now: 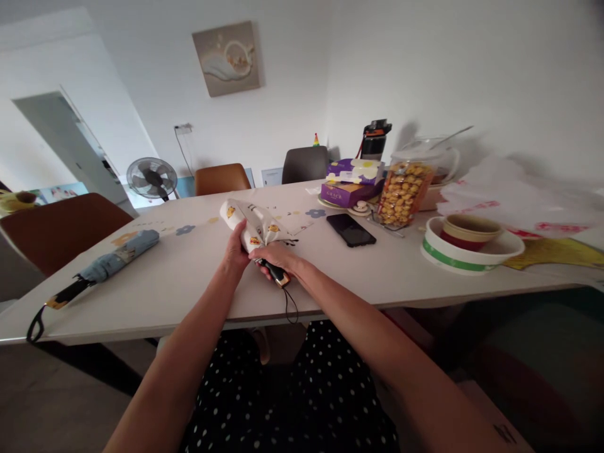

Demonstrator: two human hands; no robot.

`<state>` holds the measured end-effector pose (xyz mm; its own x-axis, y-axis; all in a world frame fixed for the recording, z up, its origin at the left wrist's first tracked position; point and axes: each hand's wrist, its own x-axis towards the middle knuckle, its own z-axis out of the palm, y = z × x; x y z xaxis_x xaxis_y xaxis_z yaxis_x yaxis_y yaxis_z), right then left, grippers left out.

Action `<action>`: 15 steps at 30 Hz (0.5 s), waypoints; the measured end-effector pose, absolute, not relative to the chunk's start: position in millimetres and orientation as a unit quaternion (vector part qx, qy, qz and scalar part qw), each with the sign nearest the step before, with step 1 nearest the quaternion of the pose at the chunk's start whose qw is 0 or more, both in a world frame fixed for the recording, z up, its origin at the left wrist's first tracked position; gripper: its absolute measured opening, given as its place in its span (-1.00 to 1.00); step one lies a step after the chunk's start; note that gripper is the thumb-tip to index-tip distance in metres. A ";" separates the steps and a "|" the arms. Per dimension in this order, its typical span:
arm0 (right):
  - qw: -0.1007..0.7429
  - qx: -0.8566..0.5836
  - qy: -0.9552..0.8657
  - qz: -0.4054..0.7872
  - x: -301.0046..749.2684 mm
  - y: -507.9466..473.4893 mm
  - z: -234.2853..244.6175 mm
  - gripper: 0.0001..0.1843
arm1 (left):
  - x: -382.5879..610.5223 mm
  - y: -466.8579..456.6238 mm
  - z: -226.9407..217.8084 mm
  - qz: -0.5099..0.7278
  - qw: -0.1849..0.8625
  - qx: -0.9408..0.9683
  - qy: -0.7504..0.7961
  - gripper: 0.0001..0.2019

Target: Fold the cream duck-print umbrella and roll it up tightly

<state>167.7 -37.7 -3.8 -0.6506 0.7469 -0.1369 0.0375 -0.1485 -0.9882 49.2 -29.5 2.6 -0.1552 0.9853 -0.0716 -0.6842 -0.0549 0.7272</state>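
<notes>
A folded white umbrella [252,226] with small yellow prints lies over the white table [189,277] in front of me. My left hand [236,248] is wrapped round its fabric body. My right hand [276,257] is closed on its black handle [278,275], whose wrist cord hangs over the table edge. A second folded umbrella [113,258], light blue with a black handle and strap, lies on the table to the left, apart from both hands.
A black phone [350,229] lies right of my hands. Farther right stand a popcorn jar [403,192], a purple box [352,189], a white-and-green bowl [467,251] holding a cup, and plastic bags [514,195]. Chairs [61,226] and a fan [151,178] stand beyond.
</notes>
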 end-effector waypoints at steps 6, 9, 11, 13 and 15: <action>0.271 -0.328 -0.598 0.680 162.3 -38.2 -8.3 -0.76 | 47.9 -31.7 4.6 0.707 0.591 0.211 0.327 -0.67; 0.267 -0.354 -0.597 0.668 161.7 -38.3 -7.1 -0.68 | 49.1 -32.2 6.1 0.716 0.583 0.208 0.324 -0.69; 0.266 -0.356 -0.593 0.671 162.8 -38.9 -5.0 -0.65 | 49.4 -33.0 6.8 0.720 0.579 0.207 0.321 -0.70; 0.257 -0.347 -0.588 0.684 164.5 -39.8 -3.0 -0.64 | 49.0 -33.7 6.5 0.705 0.583 0.204 0.349 -0.69; 0.249 -0.336 -0.585 0.695 165.8 -40.3 -2.2 -0.66 | 48.0 -33.7 4.9 0.684 0.585 0.199 0.388 -0.66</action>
<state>165.8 -40.3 -2.2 -0.6503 0.7394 -0.1744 0.0463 -0.1905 -0.9806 48.0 -33.7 4.9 -0.2364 0.9544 -0.1823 -0.6455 -0.0141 0.7636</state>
